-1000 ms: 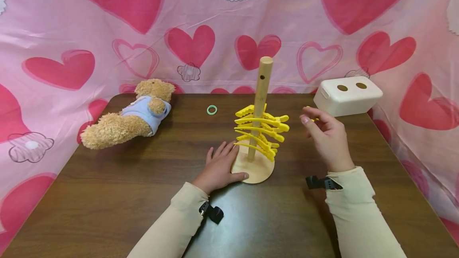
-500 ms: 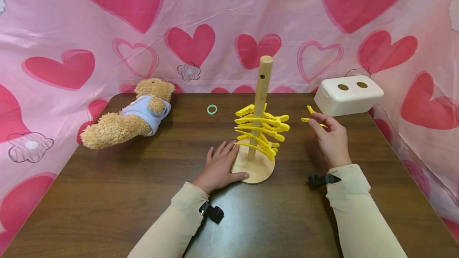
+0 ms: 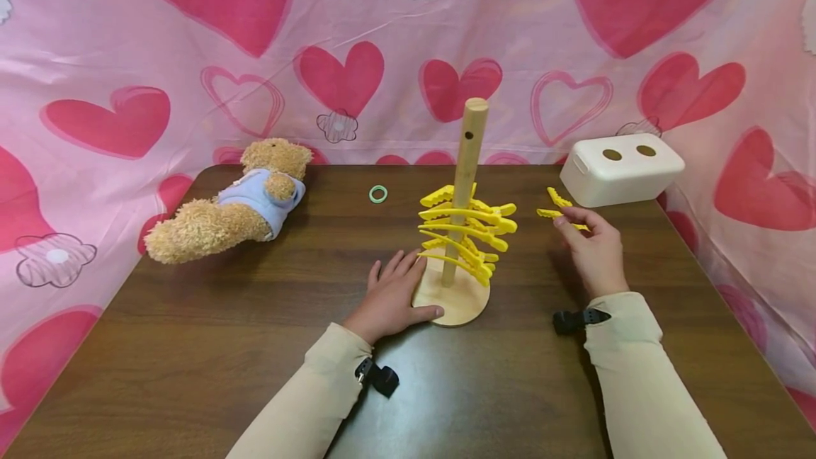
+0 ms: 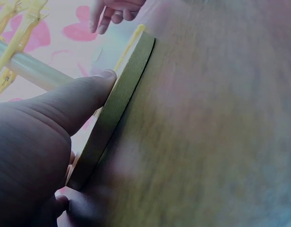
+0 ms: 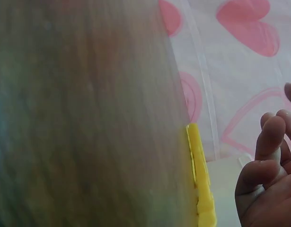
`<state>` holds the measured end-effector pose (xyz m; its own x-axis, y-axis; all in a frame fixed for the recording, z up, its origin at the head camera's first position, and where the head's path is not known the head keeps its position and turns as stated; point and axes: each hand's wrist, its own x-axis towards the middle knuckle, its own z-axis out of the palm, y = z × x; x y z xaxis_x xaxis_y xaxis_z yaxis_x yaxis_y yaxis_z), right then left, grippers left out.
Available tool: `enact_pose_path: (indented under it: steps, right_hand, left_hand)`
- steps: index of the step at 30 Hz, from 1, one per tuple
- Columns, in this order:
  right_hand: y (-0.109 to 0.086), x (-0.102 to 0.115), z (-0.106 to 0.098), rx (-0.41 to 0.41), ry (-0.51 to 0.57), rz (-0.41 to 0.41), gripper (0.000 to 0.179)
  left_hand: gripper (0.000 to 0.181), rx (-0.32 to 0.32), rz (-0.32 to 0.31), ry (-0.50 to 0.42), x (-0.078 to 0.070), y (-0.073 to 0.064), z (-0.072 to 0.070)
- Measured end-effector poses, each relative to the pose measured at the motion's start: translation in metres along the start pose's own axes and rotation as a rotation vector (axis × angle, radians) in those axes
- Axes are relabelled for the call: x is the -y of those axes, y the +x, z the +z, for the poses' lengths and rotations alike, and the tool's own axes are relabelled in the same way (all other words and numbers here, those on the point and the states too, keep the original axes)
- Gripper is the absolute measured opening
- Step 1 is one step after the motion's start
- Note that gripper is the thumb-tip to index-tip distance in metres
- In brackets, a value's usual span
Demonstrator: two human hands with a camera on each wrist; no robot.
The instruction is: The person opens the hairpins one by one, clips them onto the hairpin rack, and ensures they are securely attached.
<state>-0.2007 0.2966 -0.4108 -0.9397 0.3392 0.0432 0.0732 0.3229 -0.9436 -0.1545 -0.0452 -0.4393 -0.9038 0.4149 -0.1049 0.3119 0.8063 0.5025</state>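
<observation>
Lower centre, left hand (image 3: 392, 303) lies spread on wooden base (image 3: 464, 305); right hand (image 3: 596, 253) at yellow clips (image 3: 559, 197), grip? Can't tell!

a fluffy tan teddy bear (image 3: 231, 210) lies on the left of the bench (image 3: 159, 360), head toward the back edge and legs toward the near left, dressed in a pale blue top (image 3: 260, 197). a small mint-green ring (image 3: 378, 202) lies flat near the back edge, apart from the bear. at the back right corner sits a white box (image 3: 621, 181) with two round holes in its top. behind hangs pink cloth (image 3: 395, 23) printed with red hearts (image 3: 108, 122) and scribbled flowers (image 3: 57, 256).
</observation>
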Motion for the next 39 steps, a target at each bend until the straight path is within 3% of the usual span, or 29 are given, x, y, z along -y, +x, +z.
enact_pose_path:
  steps: [23, 30, 39]
  right_hand:
    - [0.017, -0.025, -0.029, 0.009, -0.101, 0.126, 0.05]
    - [0.024, -0.032, -0.046, 0.078, -0.194, 0.206, 0.063]
    - [0.037, -0.037, -0.055, 0.216, -0.34, 0.183, 0.072]
  left_hand:
    - [0.097, 0.011, -0.002, 0.007, 0.002, -0.001, -0.001]
    - [0.098, 0.019, -0.013, 0.018, 0.0, 0.002, 0.0]
    - [0.097, 0.024, -0.01, 0.025, 0.001, 0.001, -0.001]
